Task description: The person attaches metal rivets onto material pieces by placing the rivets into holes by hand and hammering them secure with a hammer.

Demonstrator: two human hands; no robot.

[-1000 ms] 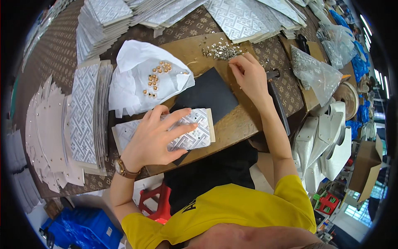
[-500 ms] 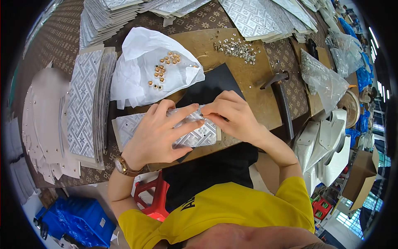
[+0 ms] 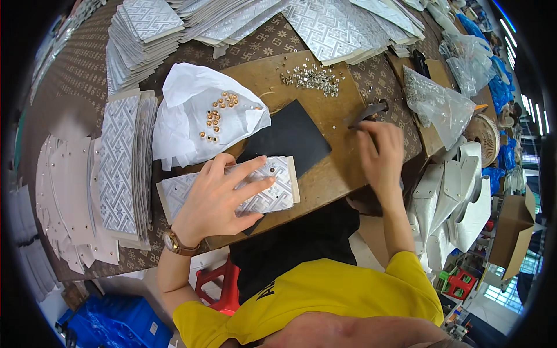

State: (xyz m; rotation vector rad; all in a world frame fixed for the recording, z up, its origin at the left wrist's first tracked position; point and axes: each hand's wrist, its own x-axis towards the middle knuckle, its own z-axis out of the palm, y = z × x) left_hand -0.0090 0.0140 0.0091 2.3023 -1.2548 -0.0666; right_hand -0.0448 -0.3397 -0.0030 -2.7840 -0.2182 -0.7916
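Observation:
My left hand [image 3: 217, 197] lies with spread fingers on a grey-and-white patterned panel [image 3: 278, 194], pressing it near the board's front edge. Beyond its fingertips, a small dark round stud or hole [image 3: 272, 170] shows near the panel's right end. My right hand [image 3: 384, 153] is at the hammer [image 3: 369, 112], its fingers curled around the handle, which it mostly hides. The hammer's dark head lies toward the far side of that hand. A black sheet [image 3: 299, 136] lies on the brown board [image 3: 345, 151], partly beneath the panel.
A white bag [image 3: 180, 93] holds gold-coloured studs [image 3: 213, 119]. Small silver metal pieces [image 3: 316, 79] are scattered on the board's far part. Stacked patterned panels [image 3: 119, 168] and pale studded pieces [image 3: 72, 197] lie left. A clear plastic bag [image 3: 438, 107] is at right.
My right hand has left the panel and moved right to the hammer. My left hand stays on the panel. The view has shifted slightly.

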